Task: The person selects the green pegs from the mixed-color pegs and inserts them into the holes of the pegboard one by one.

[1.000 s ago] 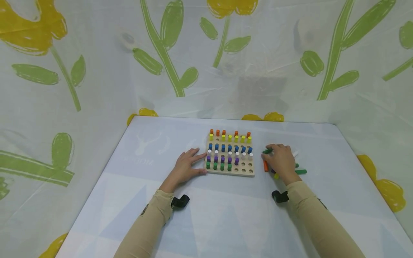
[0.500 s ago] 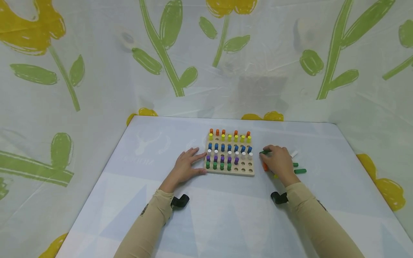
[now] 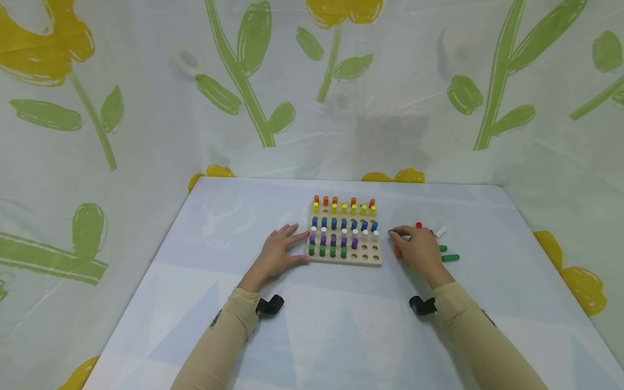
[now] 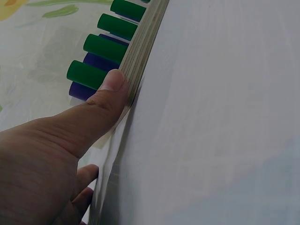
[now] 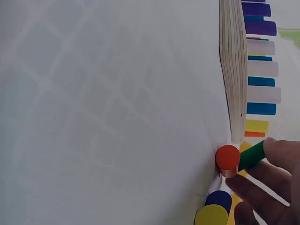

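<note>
Left hand [image 3: 278,253] flat on the white surface [image 3: 341,325], fingers straight and spread, thumb [image 4: 110,89] pressed against the near left corner of the wooden peg board [image 3: 343,259]. On the board, rows of pegs standing up: orange at the back, then yellow, blue, white, purple, and green pegs [image 3: 326,251] in the front row, with a few empty holes at the front right. Right hand [image 3: 417,248] just to the right of the board, fingers curled around a green peg [image 5: 251,156] and pinching it, peg held tilted, its tip poking out toward the board. Under and beside that hand, a little pile of loose pegs lying on the surface: an orange peg [image 5: 228,159] right below the green one, a blue peg [image 5: 218,199] and a yellow peg [image 5: 211,216] close together, two more green pegs [image 3: 449,258] farther right, a white peg [image 3: 441,232] and a red peg [image 3: 418,225] behind. Flower-print cloth [image 3: 146,108] hanging all around the surface.
</note>
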Demonstrator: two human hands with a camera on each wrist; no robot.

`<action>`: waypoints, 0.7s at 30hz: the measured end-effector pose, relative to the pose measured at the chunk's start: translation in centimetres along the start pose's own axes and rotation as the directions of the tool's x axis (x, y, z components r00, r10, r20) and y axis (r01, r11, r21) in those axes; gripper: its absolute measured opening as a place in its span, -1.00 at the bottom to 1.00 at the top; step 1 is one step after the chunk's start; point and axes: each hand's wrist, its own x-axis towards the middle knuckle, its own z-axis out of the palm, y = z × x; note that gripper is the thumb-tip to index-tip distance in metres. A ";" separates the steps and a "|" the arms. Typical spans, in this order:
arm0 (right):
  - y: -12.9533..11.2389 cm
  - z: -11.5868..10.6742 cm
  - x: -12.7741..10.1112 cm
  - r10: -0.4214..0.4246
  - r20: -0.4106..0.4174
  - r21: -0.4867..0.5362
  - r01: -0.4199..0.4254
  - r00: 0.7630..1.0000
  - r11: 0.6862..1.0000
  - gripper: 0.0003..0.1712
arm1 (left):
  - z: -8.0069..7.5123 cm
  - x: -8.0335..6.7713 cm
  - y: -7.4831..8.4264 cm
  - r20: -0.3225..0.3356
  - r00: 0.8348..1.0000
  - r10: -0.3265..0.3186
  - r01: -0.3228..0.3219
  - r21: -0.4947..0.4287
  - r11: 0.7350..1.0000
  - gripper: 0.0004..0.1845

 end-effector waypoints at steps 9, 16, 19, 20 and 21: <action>0.4 -0.2 -0.4 -0.076 -0.088 0.047 0.080 0.993 0.996 -0.64 | 0.0 -0.2 -0.1 0.003 1.000 0.002 -0.002 0.004 1.000 -0.16; 0.8 0.0 -0.2 -0.144 -0.141 0.037 0.151 0.979 0.988 -0.69 | 0.0 -0.2 0.0 0.005 1.000 0.004 -0.004 0.002 1.000 -0.17; 0.8 -0.1 -0.2 -0.171 -0.160 0.026 0.177 0.972 0.984 -0.73 | 0.0 -0.1 0.0 0.002 1.000 0.005 -0.005 0.005 1.000 -0.17; 0.7 -0.2 -0.2 -0.179 -0.163 0.022 0.184 0.970 0.983 -0.74 | 0.0 -0.1 0.0 0.002 1.000 0.004 -0.004 0.006 1.000 -0.17; 0.7 -0.2 -0.2 -0.184 -0.165 0.019 0.190 0.969 0.982 -0.74 | 0.0 -0.1 0.0 0.001 1.000 0.004 -0.004 0.007 1.000 -0.17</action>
